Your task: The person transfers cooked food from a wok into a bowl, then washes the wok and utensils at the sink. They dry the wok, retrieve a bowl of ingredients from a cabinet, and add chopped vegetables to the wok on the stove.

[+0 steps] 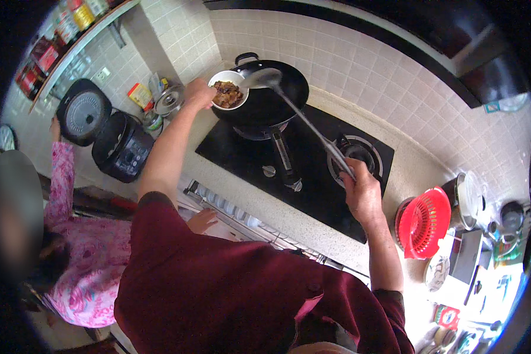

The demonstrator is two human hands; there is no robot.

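Observation:
My left hand grips a small white bowl by its side, over the left part of a black wok. Brown cooked food lies in the bowl. My right hand is closed around the long handle of a metal ladle. The ladle's head is raised over the wok, beside the bowl's right rim; whether they touch I cannot tell. Under the wok is a black glass gas hob, and the wok's long handle points towards me.
A person in a pink patterned top stands at my left, one hand by the raised lid of a rice cooker. A glass lid and jars stand behind it. A red plastic colander and a steel pot are at right.

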